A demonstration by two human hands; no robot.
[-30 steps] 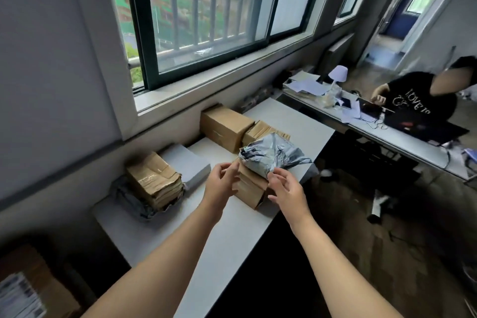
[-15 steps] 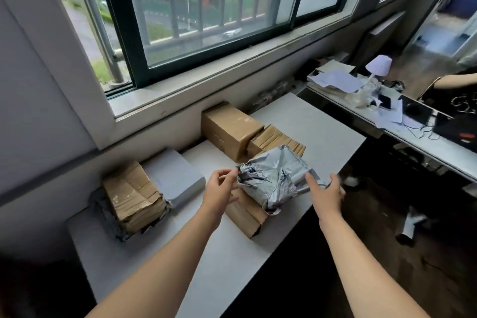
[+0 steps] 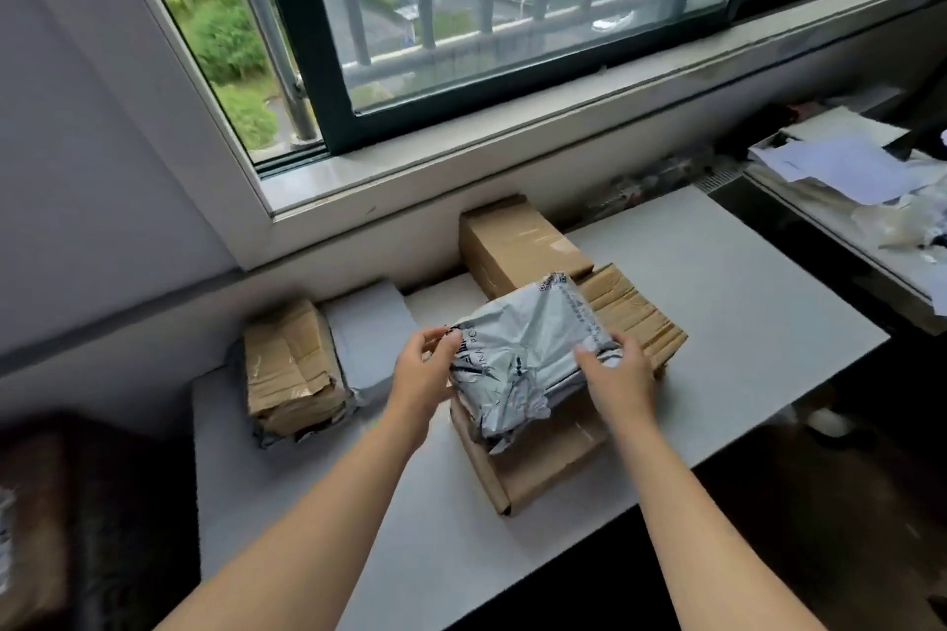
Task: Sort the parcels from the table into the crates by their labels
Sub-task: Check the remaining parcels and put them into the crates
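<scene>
A crumpled grey plastic mailer [image 3: 533, 354] lies on top of a flat cardboard box [image 3: 543, 461] in the middle of the white table [image 3: 743, 323]. My left hand [image 3: 423, 372] pinches the mailer's left edge. My right hand [image 3: 617, 377] grips its right side, fingers curled over the top. Behind it stand a taller cardboard box [image 3: 517, 243] and a worn brown parcel [image 3: 635, 313]. At the left lie a taped brown parcel [image 3: 287, 374] and a pale grey flat parcel [image 3: 371, 336].
A window with bars runs along the wall behind the table. A second desk [image 3: 845, 200] with loose papers stands at the right. At the lower left, partly in shadow, is a brown box [image 3: 31, 528]. Dark floor lies right of the table.
My right hand has come back from the mailer's far right end onto its right side and now grips it. The view has moved closer and turned left; the mailer lies flatter.
</scene>
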